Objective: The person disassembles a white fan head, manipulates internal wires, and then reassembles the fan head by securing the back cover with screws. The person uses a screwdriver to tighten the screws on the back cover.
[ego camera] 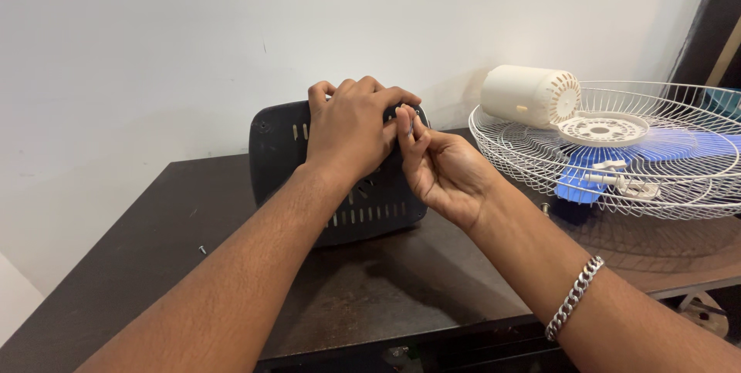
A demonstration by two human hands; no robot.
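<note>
Steadying the dark vented panel [363,211] upright near the surface's [154,265] back edge, the left hand [351,130] grips its top while the right hand [440,168] pinches a small screw-like piece [410,127] there, apparently mid-fastening, needing careful alignment next.

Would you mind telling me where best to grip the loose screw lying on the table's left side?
Probably from straight above, pinching the screw across its shaft with two fingertips. It lies flat and alone on the dark table, left of the left forearm, too low for a side grasp.
</note>
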